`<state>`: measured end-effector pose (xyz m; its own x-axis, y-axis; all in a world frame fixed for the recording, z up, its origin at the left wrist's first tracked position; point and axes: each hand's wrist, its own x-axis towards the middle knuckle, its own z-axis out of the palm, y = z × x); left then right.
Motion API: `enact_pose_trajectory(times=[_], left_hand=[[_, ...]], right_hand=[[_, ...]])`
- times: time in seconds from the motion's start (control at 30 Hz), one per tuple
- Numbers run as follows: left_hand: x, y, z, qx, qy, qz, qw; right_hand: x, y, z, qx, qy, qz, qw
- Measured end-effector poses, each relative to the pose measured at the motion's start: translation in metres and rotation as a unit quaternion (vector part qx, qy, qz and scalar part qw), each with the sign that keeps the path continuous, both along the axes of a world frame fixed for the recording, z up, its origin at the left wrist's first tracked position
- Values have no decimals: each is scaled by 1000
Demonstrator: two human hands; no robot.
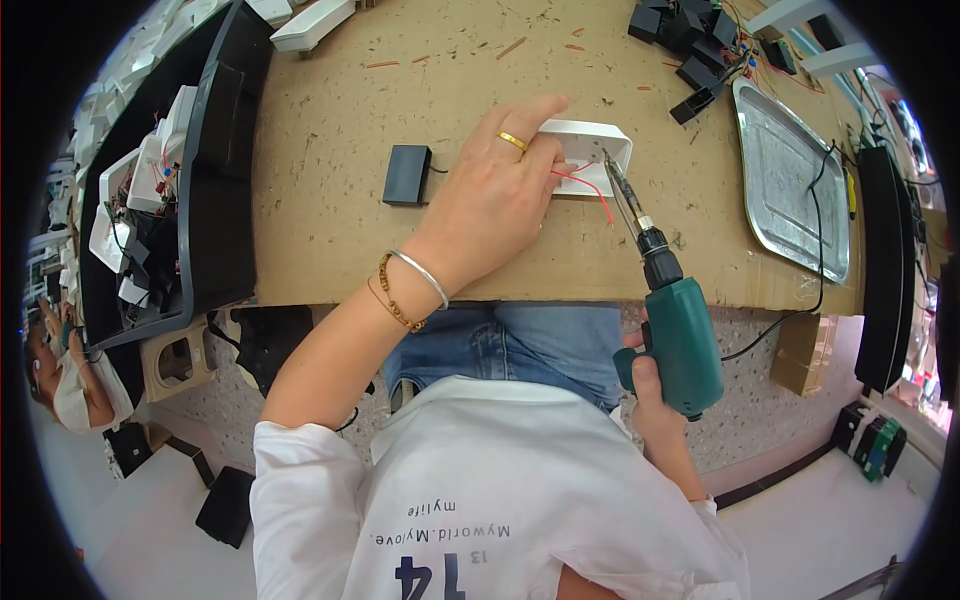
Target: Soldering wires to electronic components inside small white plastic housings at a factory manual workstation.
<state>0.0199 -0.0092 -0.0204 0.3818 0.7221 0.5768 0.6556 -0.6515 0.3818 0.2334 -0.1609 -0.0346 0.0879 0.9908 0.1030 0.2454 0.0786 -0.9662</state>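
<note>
Our left hand (495, 195) lies flat, fingers spread, pressing a white plastic housing (595, 150) that sits mid-bench, well back from the near edge. Our right hand (655, 395) is wrapped tight around a green soldering gun (680, 335), its tip just beside the housing's red wires (590, 185). The brown bench (330, 190) has bare room toward its near edge (a small black box (407, 174) lies left of the hand). A metal tray (795, 185) lies right; black bins (215, 200) line the left.
</note>
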Motion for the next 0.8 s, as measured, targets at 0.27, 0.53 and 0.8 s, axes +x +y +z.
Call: enact_pose_trajectory(times=[0.27, 0.53, 0.8], left_hand=[[1, 1, -1, 9, 9, 7, 1000], [1, 2, -3, 28, 17, 1, 999], [1, 3, -3, 30, 23, 4, 999]], right_hand=[[-4, 2, 9, -24, 24, -20, 999], [-5, 4, 17, -24, -26, -25, 999], [-7, 5, 21, -41, -15, -37, 998]])
